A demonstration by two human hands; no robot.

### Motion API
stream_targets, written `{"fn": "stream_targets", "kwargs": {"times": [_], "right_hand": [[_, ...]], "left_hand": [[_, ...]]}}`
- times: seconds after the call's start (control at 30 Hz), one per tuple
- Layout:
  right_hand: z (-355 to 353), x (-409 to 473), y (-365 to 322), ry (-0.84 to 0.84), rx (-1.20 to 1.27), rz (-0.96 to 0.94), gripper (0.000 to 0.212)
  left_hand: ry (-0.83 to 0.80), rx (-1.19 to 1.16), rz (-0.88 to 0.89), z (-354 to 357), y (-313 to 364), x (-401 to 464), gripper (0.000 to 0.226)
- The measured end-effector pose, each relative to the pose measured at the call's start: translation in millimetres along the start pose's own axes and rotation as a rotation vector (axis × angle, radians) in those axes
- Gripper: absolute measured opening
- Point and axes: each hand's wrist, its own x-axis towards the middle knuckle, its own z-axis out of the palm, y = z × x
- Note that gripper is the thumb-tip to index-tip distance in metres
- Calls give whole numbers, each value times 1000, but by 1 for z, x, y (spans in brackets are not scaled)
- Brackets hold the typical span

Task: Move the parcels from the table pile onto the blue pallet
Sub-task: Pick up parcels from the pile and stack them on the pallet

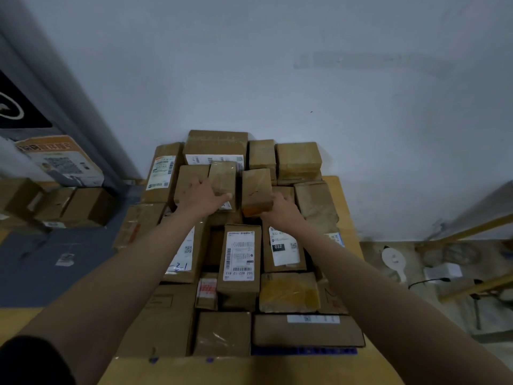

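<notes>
A heap of brown cardboard parcels fills the middle of the view, stacked against the white wall. My left hand grips a small taped parcel near the top of the heap, thumb along its lower edge. My right hand holds the lower right corner of another small brown parcel beside it. Both arms reach forward over lower parcels with white labels. A strip of the blue pallet shows under the nearest parcels.
A yellow wooden surface shows behind and in front of the heap. More cartons lie on the left by a grey door frame. At right, a floor with a white paddle-shaped thing, cables and yellow bars.
</notes>
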Motion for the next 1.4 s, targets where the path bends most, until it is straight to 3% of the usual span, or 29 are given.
{"fn": "stream_targets", "kwargs": {"times": [0.1,0.3,0.5,0.6,0.7,0.8,0.93,1.03,1.13,1.27,1.4], "right_hand": [[1,-20,-9,-11,-34,-49,75],[20,-54,-43,-13,-219,-162,75],[51,-81,-86,-91,-427,-257,65],[70,-94,-109,-142,-481,-291,63],[88,-104,-136,-199,-559,-322,62],[107,-115,-170,-226,-597,-322,56],[152,-135,-211,-192,-625,-340,51],[186,-147,-238,-210,-601,-330,61],[211,-155,-260,-264,-580,-333,59],[236,-153,-281,-262,-549,-340,37],[252,-145,-292,-273,-520,-366,41]], "left_hand": [[16,84,36,-10,-9,-26,76],[27,3,29,-25,-57,-76,63],[-10,-10,102,-38,-115,-113,15],[-126,5,62,-47,-141,-132,18],[-193,113,83,-56,-172,-144,57],[-225,173,82,-69,-213,-151,48],[-249,179,73,-86,-278,-163,55],[-257,174,74,-92,-324,-175,39],[-283,165,75,-98,-360,-183,48],[-285,156,54,-103,-395,-183,57],[-285,137,7,-103,-411,-173,60]]}}
